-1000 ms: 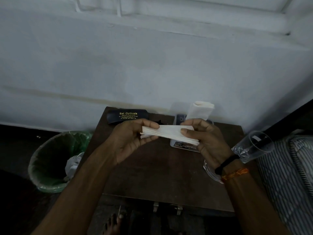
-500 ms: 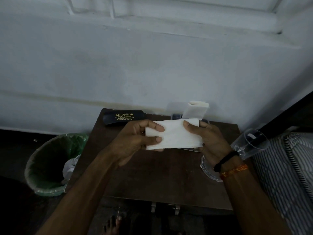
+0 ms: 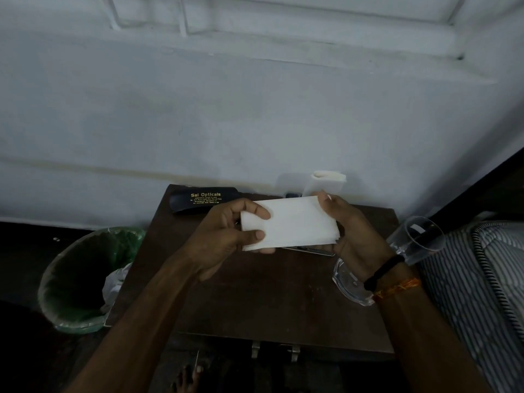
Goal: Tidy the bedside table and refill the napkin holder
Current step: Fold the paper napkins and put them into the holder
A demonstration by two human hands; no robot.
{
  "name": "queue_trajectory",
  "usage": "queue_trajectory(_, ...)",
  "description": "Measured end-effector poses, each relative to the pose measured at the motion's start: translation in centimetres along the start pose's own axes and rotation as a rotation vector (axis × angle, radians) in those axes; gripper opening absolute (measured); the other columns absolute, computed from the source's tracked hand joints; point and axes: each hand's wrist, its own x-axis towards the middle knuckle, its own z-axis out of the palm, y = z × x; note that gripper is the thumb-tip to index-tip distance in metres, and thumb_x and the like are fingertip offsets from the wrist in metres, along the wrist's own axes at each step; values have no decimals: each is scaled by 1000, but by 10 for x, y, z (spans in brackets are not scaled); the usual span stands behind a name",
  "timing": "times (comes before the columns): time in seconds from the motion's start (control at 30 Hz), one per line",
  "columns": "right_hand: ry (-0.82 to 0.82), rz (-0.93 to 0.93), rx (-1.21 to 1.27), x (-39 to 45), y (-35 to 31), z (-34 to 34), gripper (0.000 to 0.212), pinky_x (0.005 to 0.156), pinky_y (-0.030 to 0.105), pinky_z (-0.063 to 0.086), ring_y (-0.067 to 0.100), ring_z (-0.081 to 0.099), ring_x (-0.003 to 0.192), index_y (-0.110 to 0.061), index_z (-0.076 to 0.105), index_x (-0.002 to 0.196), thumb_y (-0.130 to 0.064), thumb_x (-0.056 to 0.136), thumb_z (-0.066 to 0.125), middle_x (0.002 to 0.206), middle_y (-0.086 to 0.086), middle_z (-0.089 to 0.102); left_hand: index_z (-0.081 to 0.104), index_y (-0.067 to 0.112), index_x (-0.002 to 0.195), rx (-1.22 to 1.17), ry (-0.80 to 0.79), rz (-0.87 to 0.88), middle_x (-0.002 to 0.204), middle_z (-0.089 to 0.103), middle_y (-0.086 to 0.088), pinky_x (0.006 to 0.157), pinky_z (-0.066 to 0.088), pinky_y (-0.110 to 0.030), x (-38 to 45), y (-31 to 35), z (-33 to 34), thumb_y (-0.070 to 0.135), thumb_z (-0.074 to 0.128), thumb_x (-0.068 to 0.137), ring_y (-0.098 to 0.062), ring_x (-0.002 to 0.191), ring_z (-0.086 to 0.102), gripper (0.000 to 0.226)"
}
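Note:
A folded stack of white napkins [image 3: 292, 222] is held flat-side up above the dark wooden bedside table [image 3: 255, 302]. My left hand [image 3: 226, 236] pinches its left edge between thumb and fingers. My right hand [image 3: 348, 234] grips its right edge. Behind the stack, against the wall, a clear napkin holder [image 3: 292, 184] stands with a few white napkins [image 3: 326, 182] upright in it. A flat object [image 3: 309, 249] on the table is mostly hidden under the stack.
A black spectacle case [image 3: 204, 199] printed "Sai Opticals" lies at the table's back left. A clear glass [image 3: 416, 239] leans at the right edge beside a striped mattress [image 3: 476, 293]. A clear dish [image 3: 348, 282] sits below my right wrist. A green-lined bin [image 3: 82, 279] stands on the floor at left.
The napkin stack has turned from edge-on to flat, its broad face now toward me. Both hands kept hold of it and shifted slightly along its ends.

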Motion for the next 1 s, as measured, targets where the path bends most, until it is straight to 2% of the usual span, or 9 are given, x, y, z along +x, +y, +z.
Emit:
queue_trajectory(0.07,-63,57,-28,-4,-1,4,35,75,46,60,28,71,98,-15,64,117,-36,88,63,110,9,73,60,-3,99,-10,-8,-3,130,56,-17,71,61,-45,0,-2,6,-21,60,81,-37,113,63,26)
queue_trajectory(0.13,-93,47,-70,-6,-1,5,32,67,38,61,28,72,95,-12,65,117,-20,87,69,109,12,73,58,-1,97,-19,-12,-14,131,54,-19,72,61,-46,0,-3,10,-22,58,81,-38,113,62,26)
queue_trajectory(0.27,-49,2,-170,-6,-5,-5,43,61,28,58,23,73,92,-13,68,113,-7,72,79,105,7,75,48,7,94,-51,-13,-15,128,56,-18,69,61,-48,1,-1,11,-26,55,81,-36,112,63,36)
queue_trajectory(0.4,13,-10,-191,-4,-9,-18,46,51,19,54,21,71,83,-3,70,107,-13,64,81,101,11,75,43,13,95,-133,25,-21,128,57,-18,69,60,-49,4,-1,11,-29,55,79,-40,115,60,46)
queue_trajectory(0.53,101,-25,-47,-2,-11,-23,41,47,19,52,15,63,64,0,68,99,-30,73,76,88,13,72,42,15,100,-239,108,-17,134,50,-21,68,61,-48,7,-3,14,-31,52,78,-40,119,55,52)
queue_trajectory(0.67,-42,146,-30,-8,-7,-11,50,48,19,50,12,62,66,-9,65,113,-45,77,69,101,14,74,39,14,99,-357,192,35,138,45,-22,74,61,-50,12,-7,23,-30,52,79,-41,123,52,50)
queue_trajectory(0.77,-117,110,-57,-11,4,6,45,50,19,50,11,62,67,-5,68,113,-33,77,73,107,19,72,39,14,99,-319,276,56,131,50,-24,74,61,-50,18,-16,33,-27,57,78,-39,122,54,49)
queue_trajectory(0.9,61,-66,-112,-4,9,7,17,48,21,49,12,60,63,-3,72,99,-10,83,73,80,10,72,40,16,110,-223,301,127,122,56,-17,71,60,-53,20,-22,42,-23,64,76,-36,113,61,57)
queue_trajectory(1.0,128,-166,-208,2,5,-3,12,45,25,48,15,58,60,-2,69,100,-4,88,66,76,10,69,44,20,126,-12,290,158,113,61,-12,68,61,-46,22,-23,43,-12,72,77,-28,102,66,65)
